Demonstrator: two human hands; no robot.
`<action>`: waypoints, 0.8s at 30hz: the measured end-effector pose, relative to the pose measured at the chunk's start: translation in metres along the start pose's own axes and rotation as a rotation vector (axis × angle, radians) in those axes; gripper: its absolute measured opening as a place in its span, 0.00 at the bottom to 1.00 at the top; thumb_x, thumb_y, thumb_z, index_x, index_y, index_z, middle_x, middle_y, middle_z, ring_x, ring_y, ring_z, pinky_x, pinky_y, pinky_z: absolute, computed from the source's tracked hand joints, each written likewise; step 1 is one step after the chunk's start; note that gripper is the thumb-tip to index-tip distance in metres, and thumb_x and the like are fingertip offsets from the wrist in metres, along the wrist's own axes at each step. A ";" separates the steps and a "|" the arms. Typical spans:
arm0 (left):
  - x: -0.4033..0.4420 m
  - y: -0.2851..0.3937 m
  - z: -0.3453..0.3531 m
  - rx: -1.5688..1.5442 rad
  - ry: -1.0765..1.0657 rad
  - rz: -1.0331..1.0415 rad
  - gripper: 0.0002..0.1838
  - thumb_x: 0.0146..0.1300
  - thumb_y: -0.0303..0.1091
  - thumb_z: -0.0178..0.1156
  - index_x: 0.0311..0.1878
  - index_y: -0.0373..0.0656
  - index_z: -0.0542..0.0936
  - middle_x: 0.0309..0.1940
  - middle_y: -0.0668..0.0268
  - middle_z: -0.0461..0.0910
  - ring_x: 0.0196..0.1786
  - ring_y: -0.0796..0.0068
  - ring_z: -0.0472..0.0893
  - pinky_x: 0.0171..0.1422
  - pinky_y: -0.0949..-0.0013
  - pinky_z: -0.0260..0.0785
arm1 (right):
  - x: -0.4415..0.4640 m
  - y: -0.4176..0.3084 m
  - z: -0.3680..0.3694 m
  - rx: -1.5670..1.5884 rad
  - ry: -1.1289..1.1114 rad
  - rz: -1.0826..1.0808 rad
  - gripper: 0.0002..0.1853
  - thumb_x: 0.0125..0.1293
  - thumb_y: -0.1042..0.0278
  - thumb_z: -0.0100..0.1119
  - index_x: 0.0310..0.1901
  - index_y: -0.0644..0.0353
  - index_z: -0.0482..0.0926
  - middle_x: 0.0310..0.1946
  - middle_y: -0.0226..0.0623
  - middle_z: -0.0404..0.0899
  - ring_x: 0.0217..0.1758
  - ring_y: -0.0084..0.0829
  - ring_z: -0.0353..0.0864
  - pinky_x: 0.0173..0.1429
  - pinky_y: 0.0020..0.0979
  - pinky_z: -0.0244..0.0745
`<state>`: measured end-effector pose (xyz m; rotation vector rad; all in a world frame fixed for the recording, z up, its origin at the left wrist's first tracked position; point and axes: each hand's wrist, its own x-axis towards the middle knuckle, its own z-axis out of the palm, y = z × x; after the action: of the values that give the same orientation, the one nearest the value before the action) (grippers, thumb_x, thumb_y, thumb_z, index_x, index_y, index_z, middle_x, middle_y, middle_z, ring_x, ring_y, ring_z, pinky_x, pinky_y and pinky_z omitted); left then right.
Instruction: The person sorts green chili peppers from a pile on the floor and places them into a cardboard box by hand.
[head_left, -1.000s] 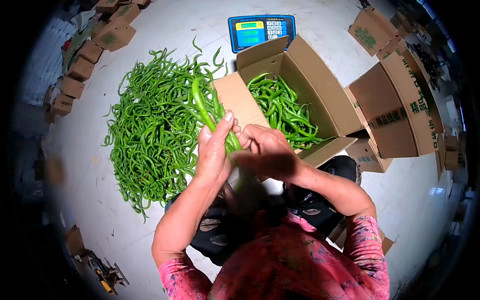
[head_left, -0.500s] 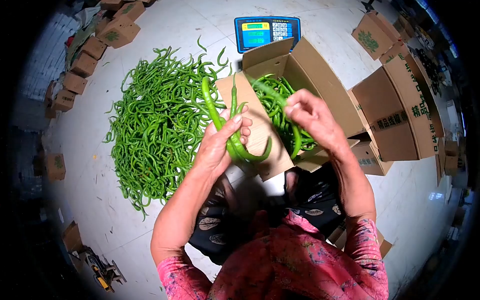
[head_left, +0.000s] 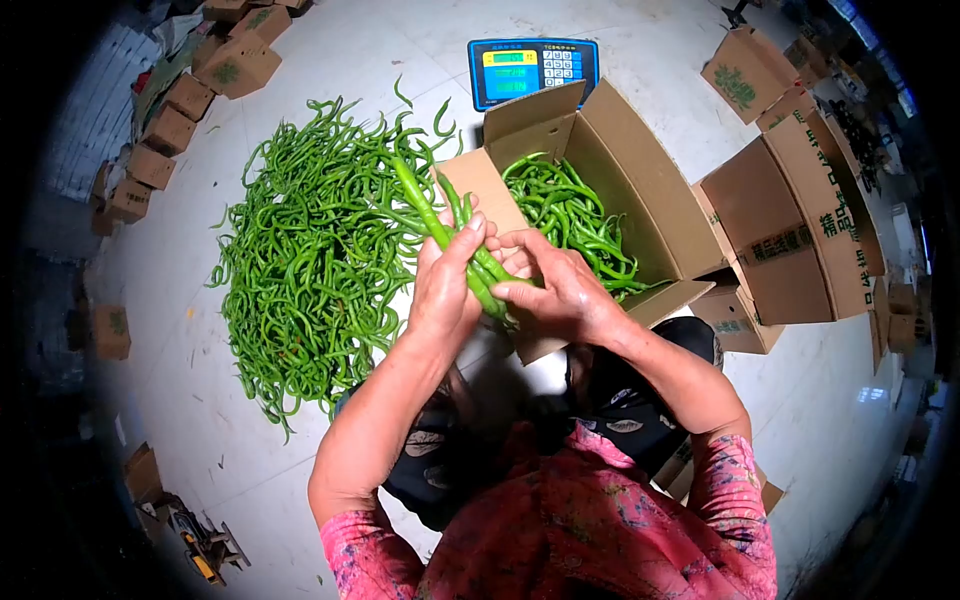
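Note:
Several long green peppers [head_left: 425, 208] are wrapped in the fingers of my left hand [head_left: 447, 275], in front of the open box. My right hand [head_left: 560, 290] meets it from the right, its thumb and fingers closed on the lower ends of the same peppers. A large heap of green peppers [head_left: 310, 250] lies on the floor to the left. Beyond my right hand, the open cardboard box [head_left: 635, 165] holds more green peppers [head_left: 570, 215], and its near-left flap passes behind my hands.
A blue scale display [head_left: 535, 72] stands behind the box. More cardboard boxes [head_left: 790, 225] with printed labels are at the right, and small boxes [head_left: 240, 65] line the upper left. A yellow and black object [head_left: 205, 550] lies at lower left.
My right hand has come back from over the box to my left hand and closed on the bunch. The pepper it held half a second ago is no longer distinguishable.

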<state>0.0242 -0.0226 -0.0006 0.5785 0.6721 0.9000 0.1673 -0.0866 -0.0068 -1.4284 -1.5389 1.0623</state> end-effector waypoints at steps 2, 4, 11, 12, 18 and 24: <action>0.000 -0.003 -0.002 0.009 0.009 0.021 0.20 0.68 0.32 0.57 0.60 0.39 0.67 0.36 0.67 0.74 0.37 0.79 0.73 0.41 0.74 0.71 | -0.003 -0.005 0.000 0.035 -0.022 0.098 0.23 0.63 0.67 0.63 0.57 0.62 0.69 0.38 0.39 0.81 0.41 0.27 0.80 0.47 0.30 0.75; -0.002 -0.002 0.000 0.081 0.075 0.033 0.19 0.69 0.34 0.57 0.60 0.39 0.67 0.36 0.67 0.73 0.36 0.80 0.73 0.39 0.75 0.71 | -0.006 -0.012 0.000 0.018 0.041 0.106 0.16 0.66 0.65 0.59 0.51 0.63 0.73 0.30 0.35 0.80 0.35 0.25 0.79 0.42 0.29 0.74; 0.004 -0.002 -0.010 0.563 0.021 0.067 0.20 0.69 0.38 0.57 0.58 0.37 0.69 0.31 0.70 0.74 0.26 0.83 0.69 0.29 0.80 0.63 | 0.001 -0.008 -0.023 0.201 0.271 0.148 0.10 0.73 0.65 0.48 0.49 0.60 0.74 0.29 0.26 0.75 0.29 0.17 0.70 0.35 0.22 0.68; -0.001 -0.001 -0.004 0.682 0.068 0.091 0.21 0.68 0.36 0.57 0.60 0.38 0.69 0.29 0.71 0.73 0.24 0.85 0.68 0.27 0.79 0.61 | 0.003 -0.010 -0.024 0.344 0.256 0.228 0.10 0.73 0.66 0.47 0.51 0.59 0.72 0.28 0.25 0.71 0.26 0.15 0.64 0.30 0.19 0.63; -0.003 0.005 -0.007 0.810 0.100 0.219 0.22 0.67 0.36 0.58 0.61 0.39 0.71 0.26 0.75 0.72 0.24 0.87 0.65 0.27 0.79 0.57 | 0.002 -0.013 -0.045 0.785 0.303 0.262 0.13 0.75 0.68 0.43 0.55 0.61 0.71 0.30 0.26 0.68 0.24 0.13 0.60 0.25 0.16 0.58; 0.002 0.004 -0.003 1.292 0.104 0.664 0.29 0.63 0.31 0.60 0.67 0.36 0.66 0.42 0.54 0.82 0.42 0.64 0.82 0.52 0.63 0.72 | 0.005 0.000 -0.038 0.645 0.327 0.300 0.24 0.67 0.59 0.60 0.60 0.61 0.68 0.36 0.28 0.74 0.30 0.15 0.66 0.29 0.17 0.61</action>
<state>0.0212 -0.0182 -0.0006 2.0002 1.1650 1.0252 0.2028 -0.0788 0.0065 -1.2978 -0.6678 1.2733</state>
